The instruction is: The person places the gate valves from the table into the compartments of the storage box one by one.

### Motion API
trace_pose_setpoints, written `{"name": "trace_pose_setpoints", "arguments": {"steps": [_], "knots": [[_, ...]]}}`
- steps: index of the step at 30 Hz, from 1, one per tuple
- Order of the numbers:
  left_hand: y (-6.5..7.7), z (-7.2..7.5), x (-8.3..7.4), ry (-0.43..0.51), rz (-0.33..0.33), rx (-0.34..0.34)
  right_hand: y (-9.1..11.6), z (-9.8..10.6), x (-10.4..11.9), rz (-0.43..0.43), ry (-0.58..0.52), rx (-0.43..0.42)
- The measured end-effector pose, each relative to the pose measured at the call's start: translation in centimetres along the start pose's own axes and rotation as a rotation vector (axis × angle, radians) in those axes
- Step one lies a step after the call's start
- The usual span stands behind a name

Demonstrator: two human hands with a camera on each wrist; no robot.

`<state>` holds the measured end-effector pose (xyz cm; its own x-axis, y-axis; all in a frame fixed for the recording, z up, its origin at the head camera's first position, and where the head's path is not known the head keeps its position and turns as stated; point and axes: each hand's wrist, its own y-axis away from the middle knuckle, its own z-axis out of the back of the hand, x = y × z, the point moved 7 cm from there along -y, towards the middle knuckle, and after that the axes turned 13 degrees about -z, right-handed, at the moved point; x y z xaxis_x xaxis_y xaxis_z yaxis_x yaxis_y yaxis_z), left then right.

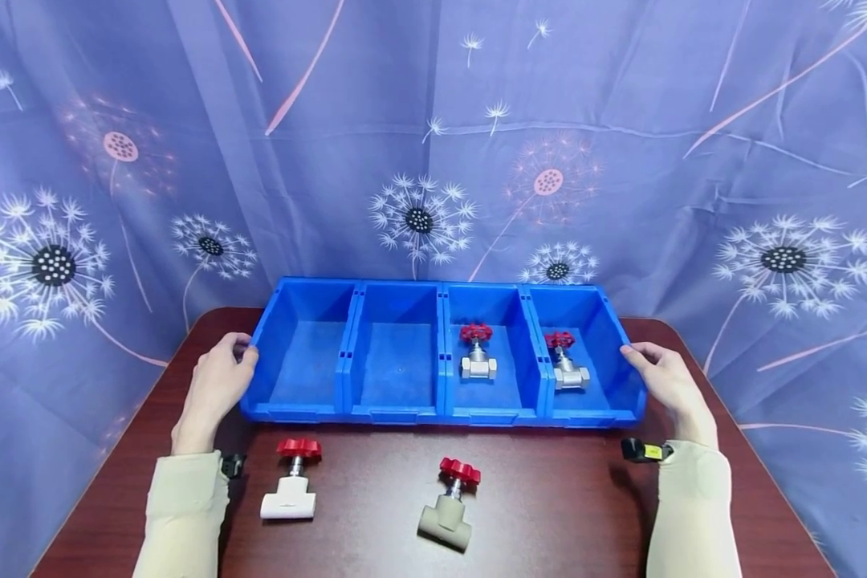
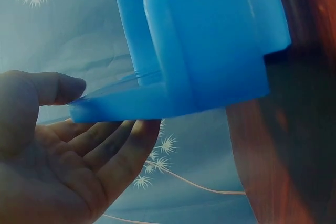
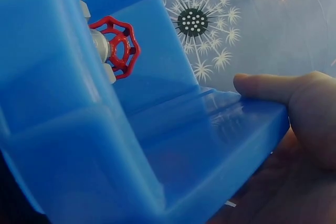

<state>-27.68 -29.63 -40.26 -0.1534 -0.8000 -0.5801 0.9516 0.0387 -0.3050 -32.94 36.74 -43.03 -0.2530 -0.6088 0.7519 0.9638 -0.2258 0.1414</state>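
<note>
Bin row: The blue bin row [image 1: 400, 353], with four compartments, lies across the middle of the head view. Clock directions run from its centre, 12 pointing away from the person. Whether its base touches the worktop all along, I cannot tell.
Left grip: The left hand [image 1: 215, 389], at 9 o'clock, holds the end wall, thumb above the rim, fingers underneath.
Right grip: The right hand [image 1: 668, 384], at 3 o'clock, holds the opposite end, thumb over the rim, its fingers mostly hidden below.
Handling: Best treated as one long span, both ends at equal height and pace; the joints between compartments could flex.
Metal valves: One metal valve [image 1: 478, 367] sits in the third compartment from the left, another metal valve [image 1: 569, 376] in the fourth, so the 3 o'clock end is probably heavier. Tilting toward 6 may make them slide.
Loose valves: The white valve [image 1: 291, 501] at 8 and the grey-green valve [image 1: 446, 515] at 6 lie near the front edge; avoid knocking them.
Worktop: The worktop [image 1: 549, 514] is dark red-brown, wood-grained and slightly glossy, its far corners rounded.
Room: A blue-violet dandelion curtain [image 1: 376, 104] hangs behind at 12, spreading round both sides.
</note>
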Motion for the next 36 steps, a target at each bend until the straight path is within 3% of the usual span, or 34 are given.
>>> {"name": "trace_pose_setpoints", "arguments": {"steps": [6, 14, 23, 31, 36], "knots": [[0.4, 0.4, -0.1, 0.02, -0.003, 0.005, 0.1, 0.0, -0.2, -0.018, -0.01, 0.007], [1.2, 2.3, -0.5, -0.006, 0.001, -0.029, 0.1, -0.1, 0.0, -0.016, -0.026, -0.008], [2.7, 4.5, -4.1, -0.051, -0.12, -0.159, 0.4, -0.3, 0.2, -0.023, -0.018, -0.016], [3.7, 3.5, -7.2, -0.033, -0.233, -0.159, 0.4, -0.3, 0.8, 0.01, -0.01, -0.019], [4.2, 1.9, -9.5, -0.016, -0.307, -0.09, 0.6, -0.2, 0.6, 0.006, -0.008, -0.033]]}}
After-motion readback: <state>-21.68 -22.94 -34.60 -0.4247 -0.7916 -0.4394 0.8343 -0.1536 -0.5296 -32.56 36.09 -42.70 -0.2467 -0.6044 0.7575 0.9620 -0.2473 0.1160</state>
